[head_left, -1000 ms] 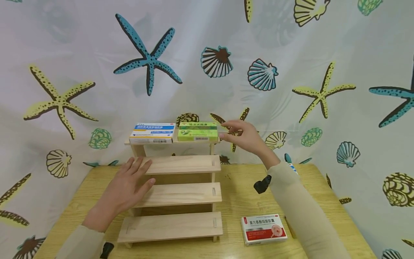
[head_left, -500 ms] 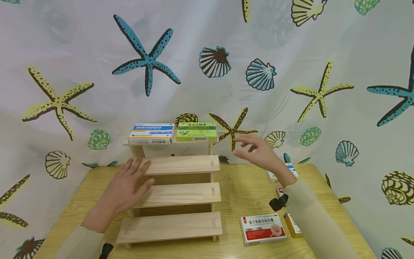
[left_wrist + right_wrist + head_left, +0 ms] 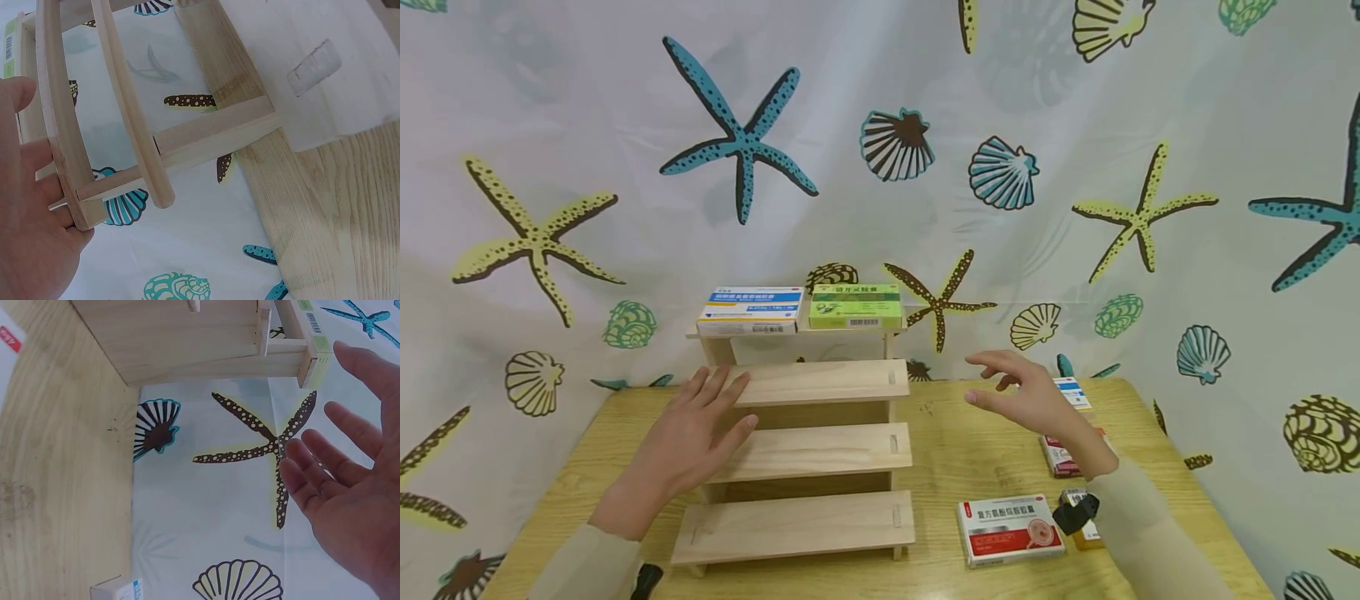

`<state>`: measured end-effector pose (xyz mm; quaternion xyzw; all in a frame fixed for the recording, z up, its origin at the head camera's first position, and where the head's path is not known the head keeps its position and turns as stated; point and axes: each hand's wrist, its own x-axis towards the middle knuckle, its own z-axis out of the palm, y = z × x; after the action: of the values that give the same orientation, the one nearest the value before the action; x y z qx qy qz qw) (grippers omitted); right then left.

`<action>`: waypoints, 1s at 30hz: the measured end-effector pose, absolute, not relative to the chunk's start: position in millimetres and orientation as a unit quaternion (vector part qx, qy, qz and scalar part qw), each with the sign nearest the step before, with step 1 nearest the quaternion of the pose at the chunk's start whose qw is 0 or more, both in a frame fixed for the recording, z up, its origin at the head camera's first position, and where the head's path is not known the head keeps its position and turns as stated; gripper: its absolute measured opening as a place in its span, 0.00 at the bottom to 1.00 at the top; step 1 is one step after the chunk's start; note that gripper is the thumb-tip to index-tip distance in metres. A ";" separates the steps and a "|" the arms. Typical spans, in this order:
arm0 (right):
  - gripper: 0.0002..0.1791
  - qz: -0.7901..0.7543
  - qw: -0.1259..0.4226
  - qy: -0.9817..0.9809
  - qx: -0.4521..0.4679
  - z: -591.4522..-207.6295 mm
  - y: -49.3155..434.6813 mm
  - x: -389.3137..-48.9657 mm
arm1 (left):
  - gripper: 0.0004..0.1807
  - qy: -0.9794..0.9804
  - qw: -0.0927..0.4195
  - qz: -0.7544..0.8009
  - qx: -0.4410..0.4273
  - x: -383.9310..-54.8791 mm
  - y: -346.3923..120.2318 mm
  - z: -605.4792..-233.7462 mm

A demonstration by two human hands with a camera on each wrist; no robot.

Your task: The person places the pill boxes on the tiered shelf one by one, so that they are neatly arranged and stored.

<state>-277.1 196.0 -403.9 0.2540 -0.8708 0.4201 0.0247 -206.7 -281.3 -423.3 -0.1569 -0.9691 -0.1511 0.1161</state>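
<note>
A wooden tiered rack (image 3: 801, 450) stands on the table. My left hand (image 3: 688, 433) rests on its left side, fingers extended over the end of the second shelf from the top; the left wrist view shows this hand (image 3: 37, 206) against the rack's wooden edge. On the top shelf lie a blue-and-white medicine box (image 3: 751, 310) and, to its right, a green medicine box (image 3: 855, 306). My right hand (image 3: 1030, 396) hovers right of the rack, holding nothing. Its fingers are loosely bent and apart in the right wrist view, where the hand (image 3: 356, 481) is clear of the rack.
A red-and-white medicine box (image 3: 1011, 531) lies on the wooden table (image 3: 955, 442), right of the rack. Partly behind my right arm are a blue-and-white box (image 3: 1072, 393), a dark red-and-white box (image 3: 1060, 457) and an orange-and-white box (image 3: 1086, 535). A patterned curtain (image 3: 880, 225) hangs behind.
My right hand has moved from beside the green medicine box to the right and down, away from the rack. The left hand has stayed in place.
</note>
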 end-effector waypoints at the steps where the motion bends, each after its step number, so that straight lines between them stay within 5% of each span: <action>1: 0.29 0.420 0.025 -0.871 0.254 -406.3 198.7 -274.9 | 0.39 -0.969 0.115 -0.151 -0.158 -207.0 -281.1 -423.6; 18: 0.24 0.412 0.026 -0.882 0.227 -445.6 231.4 -237.4 | 0.38 -0.968 0.124 -0.146 -0.161 -207.7 -279.7 -423.2; 30: 0.29 0.414 -0.033 -0.889 0.193 -472.2 244.1 -214.0 | 0.39 -0.967 0.127 -0.148 -0.164 -207.7 -280.7 -423.3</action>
<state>-214.0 244.1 -472.2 0.1933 -0.8888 0.4142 -0.0326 -207.7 -280.7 -423.3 -0.1641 -0.9669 -0.1484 0.1272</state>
